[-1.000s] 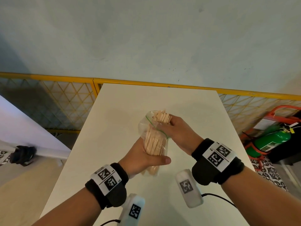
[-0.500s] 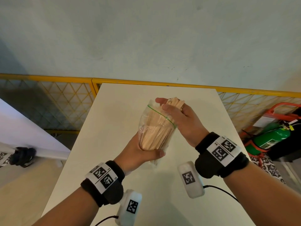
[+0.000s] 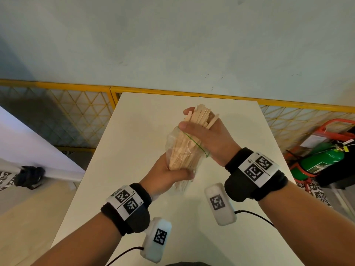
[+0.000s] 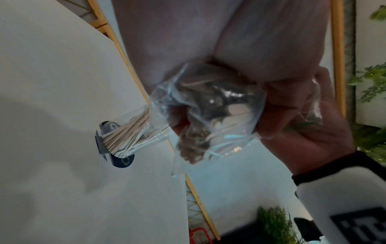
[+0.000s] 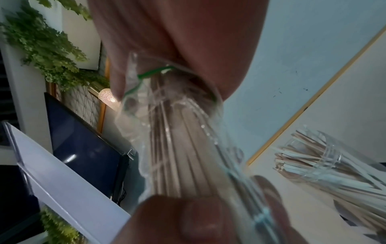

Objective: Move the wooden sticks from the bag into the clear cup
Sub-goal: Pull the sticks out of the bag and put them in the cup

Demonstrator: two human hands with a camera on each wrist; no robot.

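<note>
A clear zip bag (image 3: 177, 148) with a green seal line holds a bundle of flat wooden sticks (image 3: 201, 117) above the white table (image 3: 134, 121). My left hand (image 3: 169, 174) grips the bag's lower end. My right hand (image 3: 203, 131) grips the upper ends of the sticks where they poke out of the bag's mouth. The head view hides the clear cup behind my hands. In the wrist views the clear cup (image 4: 133, 132) (image 5: 325, 165) stands on the table beyond the bag (image 4: 208, 115) (image 5: 177, 140), with several sticks in it.
A yellow mesh railing (image 3: 76, 116) runs behind the table's far edge. A green fire extinguisher (image 3: 322, 160) in an orange stand sits on the floor at the right. A white board (image 3: 28, 146) slants at the left. Cabled white camera units hang under both wrists.
My right hand has drawn the sticks further out of the bag, up and to the right. The bag has tilted rightward, and my left hand has kept its grip on the bottom.
</note>
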